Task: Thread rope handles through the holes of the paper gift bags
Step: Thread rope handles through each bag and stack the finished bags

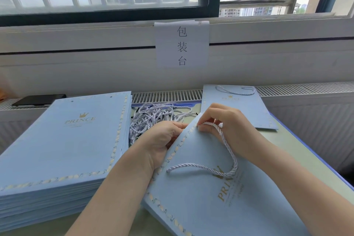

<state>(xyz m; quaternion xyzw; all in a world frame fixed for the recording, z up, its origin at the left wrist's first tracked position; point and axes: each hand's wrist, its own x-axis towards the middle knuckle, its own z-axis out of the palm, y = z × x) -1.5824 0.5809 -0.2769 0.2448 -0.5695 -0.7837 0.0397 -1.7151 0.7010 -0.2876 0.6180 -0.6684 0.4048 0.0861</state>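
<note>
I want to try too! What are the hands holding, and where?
Right hand pinches the rope end at the bag top edge; left hand grips that edge.

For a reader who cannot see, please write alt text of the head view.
Two hands, left hand and right hand, thread a white rope handle into a blue paper gift bag. Stacked bags lie left, loose ropes behind.

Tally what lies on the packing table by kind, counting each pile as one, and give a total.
Stack of unthreaded blue bags: 1
Bag in the hands: 1
Finished bag with handle: 1
Pile of loose rope handles: 1
Black phone: 1
Total: 5
</note>
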